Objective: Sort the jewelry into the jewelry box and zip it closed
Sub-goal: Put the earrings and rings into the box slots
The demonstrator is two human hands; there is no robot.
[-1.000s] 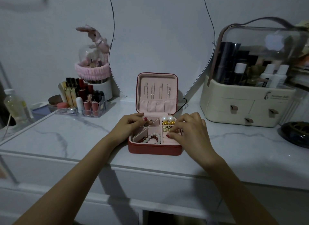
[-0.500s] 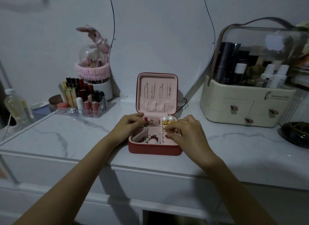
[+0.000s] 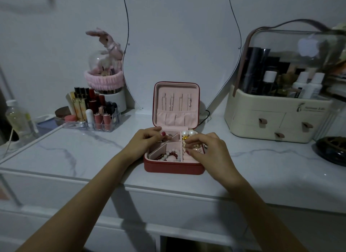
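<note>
From the head camera I see the red jewelry box (image 3: 174, 165) open mid-desk (image 3: 74, 158), its lid upright at twelve o'clock. My left hand (image 3: 144, 143) pinches a ring in the back-left compartment. My right hand (image 3: 206, 150) has its fingers (image 3: 189, 152) curled on small gold pieces at three o'clock. These look light, slippery and tangle-prone. The velvet lining looks soft, the bead bracelet (image 3: 168, 155) glossy.
</note>
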